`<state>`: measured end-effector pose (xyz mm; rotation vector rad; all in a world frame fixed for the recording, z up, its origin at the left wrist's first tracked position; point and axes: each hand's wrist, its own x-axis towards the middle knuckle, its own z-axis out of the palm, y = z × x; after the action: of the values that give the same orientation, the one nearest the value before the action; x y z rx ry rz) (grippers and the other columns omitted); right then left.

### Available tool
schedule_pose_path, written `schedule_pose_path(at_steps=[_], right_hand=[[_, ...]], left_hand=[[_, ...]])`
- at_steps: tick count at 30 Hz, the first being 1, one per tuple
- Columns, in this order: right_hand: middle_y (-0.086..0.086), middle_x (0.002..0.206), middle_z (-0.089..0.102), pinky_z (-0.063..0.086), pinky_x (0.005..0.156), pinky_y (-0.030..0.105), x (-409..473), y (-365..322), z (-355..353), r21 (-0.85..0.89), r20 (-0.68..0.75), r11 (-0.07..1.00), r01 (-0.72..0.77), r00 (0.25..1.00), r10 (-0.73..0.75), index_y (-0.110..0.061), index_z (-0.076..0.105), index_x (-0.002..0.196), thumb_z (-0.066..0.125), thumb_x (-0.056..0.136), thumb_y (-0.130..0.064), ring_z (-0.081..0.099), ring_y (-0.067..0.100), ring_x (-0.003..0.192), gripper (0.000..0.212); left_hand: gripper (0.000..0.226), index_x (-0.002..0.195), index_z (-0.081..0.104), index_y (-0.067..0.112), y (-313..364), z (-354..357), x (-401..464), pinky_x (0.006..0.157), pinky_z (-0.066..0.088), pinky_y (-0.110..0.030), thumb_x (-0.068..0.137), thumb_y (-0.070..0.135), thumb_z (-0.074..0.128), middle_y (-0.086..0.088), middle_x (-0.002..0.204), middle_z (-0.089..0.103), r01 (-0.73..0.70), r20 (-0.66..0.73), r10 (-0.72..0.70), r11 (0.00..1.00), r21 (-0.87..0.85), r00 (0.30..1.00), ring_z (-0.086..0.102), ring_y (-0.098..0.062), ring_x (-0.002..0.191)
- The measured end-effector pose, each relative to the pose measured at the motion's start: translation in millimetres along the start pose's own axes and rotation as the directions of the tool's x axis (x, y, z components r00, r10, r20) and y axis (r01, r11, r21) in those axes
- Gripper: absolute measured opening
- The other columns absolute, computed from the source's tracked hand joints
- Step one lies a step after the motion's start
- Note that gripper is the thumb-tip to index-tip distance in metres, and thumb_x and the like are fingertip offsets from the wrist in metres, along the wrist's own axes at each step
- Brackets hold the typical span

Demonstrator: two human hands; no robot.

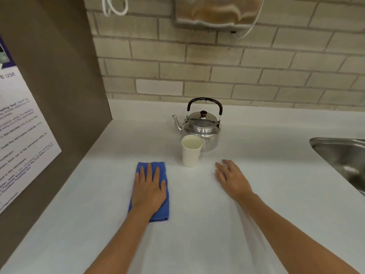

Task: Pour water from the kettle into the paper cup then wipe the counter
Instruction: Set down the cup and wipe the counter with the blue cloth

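Note:
A shiny steel kettle [201,127] with a black handle stands upright on the white counter [276,184], its spout pointing left. Just in front of it stands a white paper cup [190,153], upright. A folded blue cloth [163,210] lies flat on the counter to the cup's left. My left hand [149,187] rests palm down on the cloth, fingers spread. To the right of the cup, my right hand [231,178] lies flat on the bare counter, fingers apart and holding nothing.
A steel sink [343,159] is set into the counter at the right edge. A brown side panel with a printed notice [21,135] closes off the left. A tiled wall with a dispenser [217,12] rises behind the kettle.

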<state>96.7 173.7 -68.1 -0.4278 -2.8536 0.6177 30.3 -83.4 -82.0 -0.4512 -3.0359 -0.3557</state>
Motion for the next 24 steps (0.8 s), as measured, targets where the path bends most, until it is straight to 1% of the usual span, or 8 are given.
schedule_pose_path(at_steps=[3,5,11,14,18,21,22,24], right_hand=[[0.005,0.147,0.034,0.025,0.112,0.035,-6,-2,-2,0.058,0.013,0.998,-0.039,0.999,0.039,-0.023,0.046,0.133,0.036,0.097,-0.033,0.027,0.021,0.137,0.038],[0.004,0.147,0.034,0.027,0.110,0.035,-12,-2,-4,0.075,0.026,0.996,-0.046,0.999,0.044,-0.024,0.047,0.132,0.036,0.097,-0.034,0.028,0.021,0.135,0.038],[0.007,0.152,0.026,0.010,0.117,0.041,-29,3,-13,-0.072,0.042,0.997,-0.002,0.999,0.005,-0.024,0.040,0.137,0.029,0.099,-0.031,0.013,0.025,0.142,0.040],[0.006,0.154,0.022,0.004,0.118,0.043,-36,11,-21,-0.069,0.008,0.997,-0.043,0.999,0.044,-0.023,0.036,0.139,0.025,0.100,-0.030,0.007,0.024,0.144,0.042],[0.006,0.155,0.020,0.003,0.118,0.042,-47,29,-35,-0.034,0.003,0.993,-0.111,0.994,0.111,-0.022,0.032,0.141,0.024,0.100,-0.031,0.007,0.023,0.144,0.043],[0.008,0.154,0.021,0.004,0.118,0.042,-52,43,-43,-0.025,0.040,0.992,-0.122,0.992,0.123,-0.022,0.031,0.142,0.024,0.100,-0.031,0.010,0.024,0.143,0.043],[0.008,0.154,0.022,0.005,0.119,0.043,-52,48,-47,-0.031,0.048,0.992,-0.119,0.992,0.120,-0.022,0.031,0.141,0.024,0.100,-0.031,0.011,0.024,0.143,0.043],[0.007,0.154,0.022,0.005,0.118,0.042,-49,58,-53,-0.076,0.063,0.992,-0.101,0.992,0.106,-0.023,0.031,0.141,0.024,0.099,-0.032,0.011,0.023,0.143,0.044]], left_hand=[[0.062,0.146,0.013,0.012,67,14,-43,0.117,-0.004,-0.045,0.092,0.041,0.021,-0.016,0.157,0.005,-0.193,0.033,0.196,0.979,-0.060,0.980,0.001,-0.035,0.145],[0.062,0.146,0.015,0.015,69,11,-58,0.117,-0.005,-0.045,0.092,0.043,0.024,-0.015,0.157,0.005,-0.265,0.056,0.271,0.959,-0.102,0.961,0.001,-0.033,0.145],[0.061,0.146,0.011,0.011,-36,-16,-34,0.119,0.004,-0.043,0.096,0.041,0.026,-0.023,0.156,0.004,0.145,-0.010,-0.145,0.989,-0.033,0.989,0.004,-0.035,0.144],[0.062,0.146,0.006,0.005,6,-10,-36,0.118,0.001,-0.048,0.096,0.039,0.021,-0.025,0.155,0.000,0.194,-0.008,-0.194,0.981,-0.005,0.981,0.002,-0.042,0.143],[0.062,0.145,0.003,0.004,126,13,-59,0.118,-0.004,-0.049,0.095,0.037,0.021,-0.023,0.156,-0.003,-0.070,0.049,0.073,0.996,-0.057,0.996,-0.005,-0.042,0.142],[0.065,0.146,0.002,0.008,167,23,-85,0.117,-0.009,-0.045,0.094,0.042,0.022,-0.020,0.156,-0.006,-0.287,0.116,0.299,0.952,-0.108,0.947,-0.011,-0.038,0.143],[0.067,0.146,0.003,0.010,162,24,-88,0.117,-0.010,-0.043,0.093,0.045,0.023,-0.019,0.157,-0.006,-0.305,0.113,0.322,0.942,-0.141,0.940,-0.011,-0.035,0.144],[0.069,0.147,0.005,0.011,140,22,-86,0.118,-0.007,-0.041,0.092,0.049,0.024,-0.019,0.157,-0.004,-0.194,0.068,0.208,0.966,-0.170,0.976,-0.009,-0.033,0.144]])
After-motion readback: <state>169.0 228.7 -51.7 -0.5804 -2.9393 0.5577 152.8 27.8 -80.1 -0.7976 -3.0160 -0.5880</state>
